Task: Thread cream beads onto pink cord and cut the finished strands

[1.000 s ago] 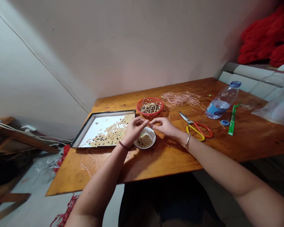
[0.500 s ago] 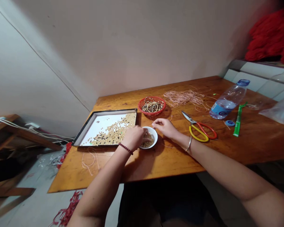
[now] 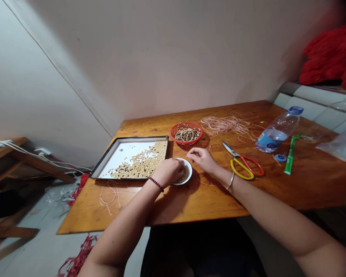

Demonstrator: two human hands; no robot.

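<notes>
My left hand (image 3: pixel 169 171) reaches into a small white bowl (image 3: pixel 190 175) of tan beads (image 3: pixel 185 176). Its fingers are curled down and their tips are hidden among the beads. Just right of the bowl, my right hand (image 3: pixel 201 158) is closed in a pinch at the fingertips. A thin pink cord (image 3: pixel 203 183) shows beside and below that hand and seems to run to the pinch. Left of the bowl lies a black-rimmed shallow tray (image 3: pixel 123 149), with many tan and some dark beads spread over its white bottom.
Behind the hands stands a red basket (image 3: pixel 201 135) of strung beads. Farther right are a pink cord bundle (image 3: pixel 226 125), scissors (image 3: pixel 242 165), a water bottle (image 3: pixel 272 136), a blue cap (image 3: pixel 280 158) and a green packet (image 3: pixel 290 156). Loose cord (image 3: pixel 108 196) lies at front left.
My left hand has shifted slightly right and its fingers are curled more over the bowl. The right hand stays pinched in nearly the same place. The view has tilted up a little.
</notes>
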